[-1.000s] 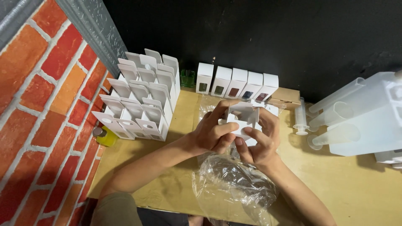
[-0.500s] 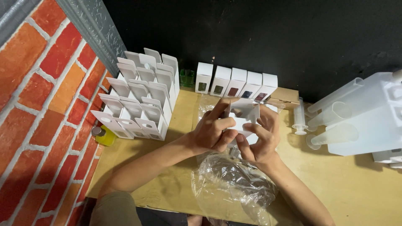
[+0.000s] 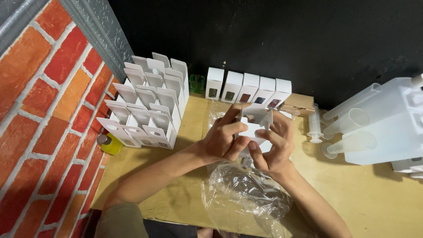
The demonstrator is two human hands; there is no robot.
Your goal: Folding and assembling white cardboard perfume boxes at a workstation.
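Both hands hold a small white cardboard box (image 3: 255, 118) with open flaps and a cut-out window, above the middle of the wooden table (image 3: 352, 194). My left hand (image 3: 222, 139) grips its left side, the index finger stretched along the top flap. My right hand (image 3: 275, 147) holds its right and lower side, thumb pressed on the front. A crumpled clear plastic bag (image 3: 246, 194) lies right under the hands.
Several open white boxes (image 3: 145, 105) stand in rows at the left by the brick wall (image 3: 39, 110). A row of closed windowed boxes (image 3: 249, 90) lines the black back wall. A syringe (image 3: 315, 122), translucent containers (image 3: 379, 123), a yellow bottle (image 3: 110, 143) and a brown carton (image 3: 302, 102) are nearby.
The hands have shifted slightly on the box; my left fingers have closed further over its left side and the flaps have tilted a little.
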